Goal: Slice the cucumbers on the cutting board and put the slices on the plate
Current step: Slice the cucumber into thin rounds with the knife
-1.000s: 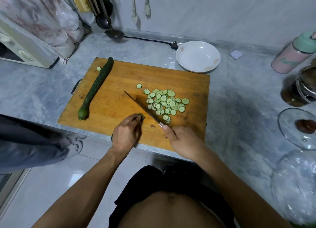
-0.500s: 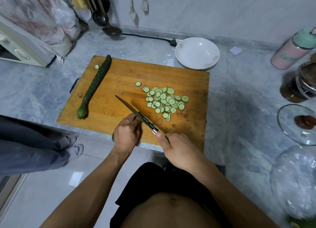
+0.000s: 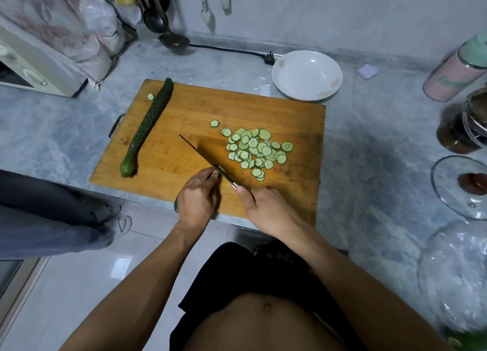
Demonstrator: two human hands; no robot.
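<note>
A wooden cutting board [image 3: 184,192] lies on the grey counter. A whole dark green cucumber [image 3: 147,129] lies along its left side, with one stray slice [image 3: 150,96] beside its far end. A pile of cucumber slices [image 3: 254,150] sits in the middle of the board. My left hand [image 3: 197,200] grips a cucumber stub [image 3: 176,205] at the board's near edge; most of the stub is hidden under the fingers. My right hand [image 3: 266,208] grips the handle of a knife [image 3: 203,157], whose blade rests against the stub right at my left fingertips. A white plate [image 3: 307,75] stands behind the board, holding nothing.
A pink and green bottle [image 3: 458,71], a dark glass jar [image 3: 463,124] and a glass lid [image 3: 463,187] stand at the right. An oven [image 3: 34,68] and a ladle [image 3: 171,39] are at the back left. Another person's legs [image 3: 52,213] are at the left.
The knife drew back toward me along the stub, then returned against my left fingertips. My left hand stays at the board's near edge. The slice pile looks the same.
</note>
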